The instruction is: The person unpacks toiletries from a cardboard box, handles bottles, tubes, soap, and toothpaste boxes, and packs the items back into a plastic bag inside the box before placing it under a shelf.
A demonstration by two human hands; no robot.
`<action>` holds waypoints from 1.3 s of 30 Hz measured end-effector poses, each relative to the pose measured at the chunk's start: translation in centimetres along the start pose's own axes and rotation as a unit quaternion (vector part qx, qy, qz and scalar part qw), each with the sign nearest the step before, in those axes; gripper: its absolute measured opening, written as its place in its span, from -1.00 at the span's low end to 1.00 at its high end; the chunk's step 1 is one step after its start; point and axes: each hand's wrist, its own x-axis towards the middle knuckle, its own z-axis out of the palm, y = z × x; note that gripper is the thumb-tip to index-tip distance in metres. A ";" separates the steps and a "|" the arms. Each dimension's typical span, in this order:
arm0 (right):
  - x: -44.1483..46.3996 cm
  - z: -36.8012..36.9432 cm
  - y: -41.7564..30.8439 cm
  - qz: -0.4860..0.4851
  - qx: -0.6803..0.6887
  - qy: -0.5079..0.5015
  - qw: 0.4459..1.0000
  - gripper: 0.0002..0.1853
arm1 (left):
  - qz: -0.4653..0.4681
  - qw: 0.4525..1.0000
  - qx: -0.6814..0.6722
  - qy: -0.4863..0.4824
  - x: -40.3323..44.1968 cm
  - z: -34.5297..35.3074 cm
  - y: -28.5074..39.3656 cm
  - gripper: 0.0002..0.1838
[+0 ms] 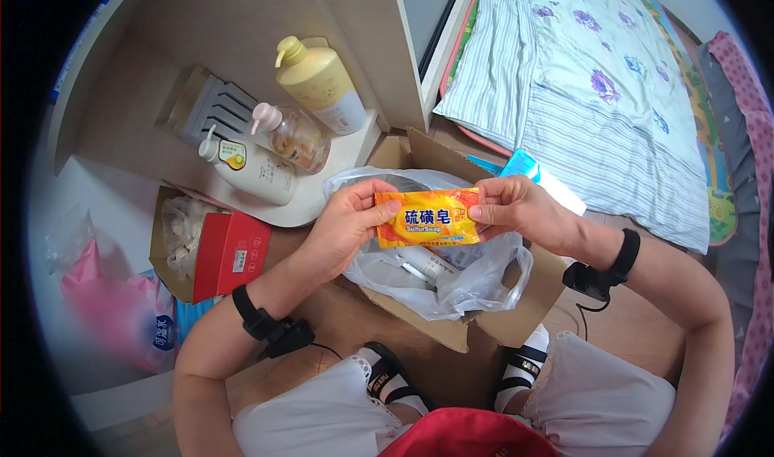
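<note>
Two hands (pixel 343 222) (pixel 526 209) pinch the SulfurSoap packet (pixel 429 218) between them, one at each end

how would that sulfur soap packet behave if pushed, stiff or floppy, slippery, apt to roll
The sulfur soap packet is probably fairly stiff, as it spans flat between the left hand and right hand. Its glossy-looking wrapper may be slippery. Its flat, rectangular shape suggests it would slide, not roll.
</note>
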 end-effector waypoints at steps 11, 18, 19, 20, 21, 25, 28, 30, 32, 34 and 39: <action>0.3 0.0 -0.1 0.013 -0.019 0.000 1.000 -0.82 | 0.019 1.000 0.006 0.015 0.0 0.2 -0.2 -0.85; 0.2 -0.2 0.0 0.003 -0.023 -0.017 1.000 -0.86 | 0.019 1.000 0.017 0.012 0.1 0.3 -0.2 -0.87; 0.2 -0.2 -0.1 0.006 -0.031 -0.015 0.999 -0.86 | 0.020 1.000 0.017 0.011 0.2 0.2 -0.2 -0.87; 0.2 -0.2 -0.1 0.009 -0.039 -0.014 0.999 -0.87 | 0.018 1.000 0.017 0.014 0.2 0.3 -0.1 -0.87; 0.3 -0.2 -0.2 0.011 -0.047 -0.013 0.999 -0.87 | 0.016 1.000 0.017 0.016 0.1 0.5 0.0 -0.87; 0.3 -0.1 -0.1 0.012 -0.037 -0.015 0.999 -0.87 | 0.015 1.000 0.013 0.016 0.1 0.2 -0.1 -0.87; 0.3 0.2 -0.2 0.012 -0.026 -0.015 0.999 -0.87 | 0.011 1.000 0.013 0.021 0.0 0.3 0.0 -0.87; 0.4 0.2 -0.1 0.014 -0.026 -0.017 0.999 -0.87 | 0.011 1.000 0.008 0.023 0.0 0.2 -0.2 -0.87; 0.4 0.2 0.0 0.010 -0.026 -0.016 0.999 -0.87 | 0.012 1.000 0.006 0.024 0.1 0.2 -0.3 -0.86; 0.5 0.2 0.1 0.008 -0.026 -0.016 1.000 -0.87 | 0.013 1.000 0.008 0.023 0.0 0.2 -0.2 -0.86; 0.5 0.3 0.1 0.012 -0.027 -0.012 0.999 -0.86 | 0.012 1.000 0.008 0.021 0.0 0.3 -0.2 -0.87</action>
